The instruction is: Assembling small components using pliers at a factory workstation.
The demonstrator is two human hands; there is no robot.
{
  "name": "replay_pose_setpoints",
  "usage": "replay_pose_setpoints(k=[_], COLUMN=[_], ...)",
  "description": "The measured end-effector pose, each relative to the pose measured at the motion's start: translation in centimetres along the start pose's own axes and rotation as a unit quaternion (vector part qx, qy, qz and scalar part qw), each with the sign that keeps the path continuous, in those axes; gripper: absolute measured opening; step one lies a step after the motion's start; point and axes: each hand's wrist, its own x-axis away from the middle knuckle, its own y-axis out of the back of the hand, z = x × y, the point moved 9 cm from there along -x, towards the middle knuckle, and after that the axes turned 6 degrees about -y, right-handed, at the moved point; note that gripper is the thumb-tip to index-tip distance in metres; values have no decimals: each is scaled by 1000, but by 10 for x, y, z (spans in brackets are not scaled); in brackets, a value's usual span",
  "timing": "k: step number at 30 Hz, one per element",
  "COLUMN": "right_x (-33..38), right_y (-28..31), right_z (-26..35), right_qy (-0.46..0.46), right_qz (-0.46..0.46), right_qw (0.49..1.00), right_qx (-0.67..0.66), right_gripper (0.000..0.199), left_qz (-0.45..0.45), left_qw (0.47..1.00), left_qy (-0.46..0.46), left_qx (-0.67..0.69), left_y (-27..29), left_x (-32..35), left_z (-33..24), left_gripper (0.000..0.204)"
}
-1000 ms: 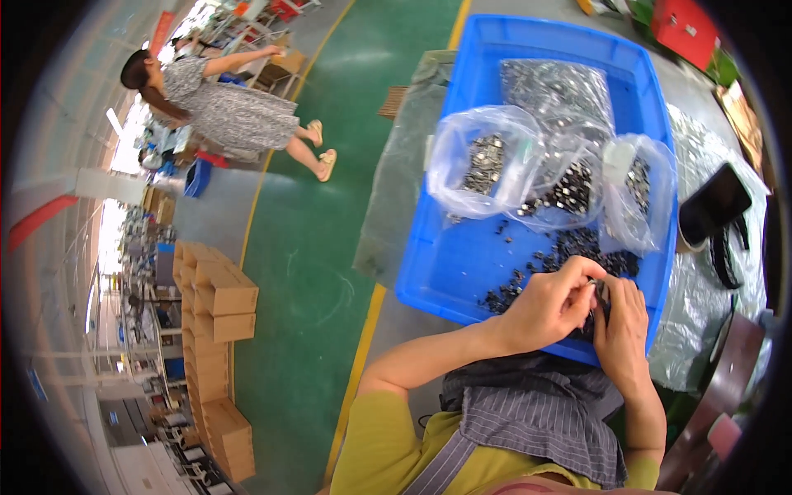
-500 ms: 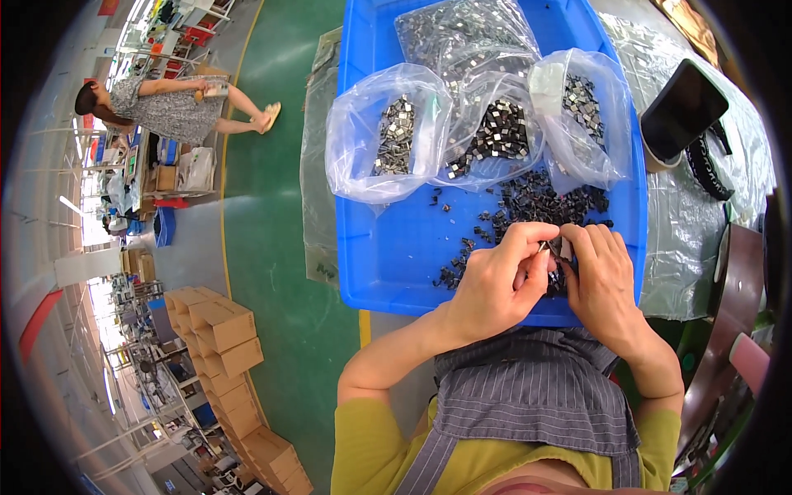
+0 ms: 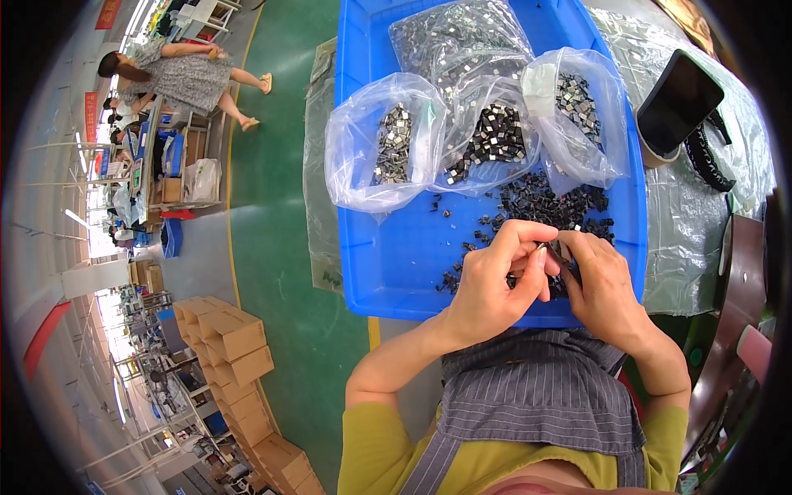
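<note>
Over the near edge of a blue plastic bin (image 3: 388, 302), my two hands meet. My left hand (image 3: 495, 285) pinches something tiny between thumb and forefinger, too small to name. A slim dark piece (image 3: 564, 261), its kind unclear, runs from those fingertips into my right hand (image 3: 604, 280), whose fingers are closed around it. Just beyond lies a loose pile of small black parts (image 3: 553, 202), partly hidden by my hands. Three clear plastic bags stand opened in the bin: a left bag (image 3: 346, 177), a middle bag (image 3: 452, 132) and a right bag (image 3: 538, 91), each holding small black-and-silver parts.
A flatter clear bag of similar parts (image 3: 462, 33) lies at the bin's far end. On the right, a dark phone (image 3: 681, 103) leans on a round holder beside a black strap (image 3: 708, 163). Stacked cardboard boxes (image 3: 227, 334) stand left on the floor; a person (image 3: 190, 78) walks farther off.
My hands stay together, with the right fingers shifted slightly and more of the slim dark piece showing. The walking person has changed stride and arm position. The whole view has shifted a little.
</note>
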Motion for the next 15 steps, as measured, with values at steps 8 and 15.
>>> replay_pose_setpoints(k=[8,15], right_x=[5,13], right_y=[6,50], right_z=[3,-34], right_qy=[-23,-117], right_qz=[63,-102], right_qw=[993,941], right_qx=[-97,-300], right_gripper=[26,12], left_qz=[-19,-25], left_qw=[1000,998], left_qy=[-15,-56], left_qx=[-8,-5], left_y=[2,3], left_x=[5,4], left_z=[1,-9], left_gripper=[21,24])
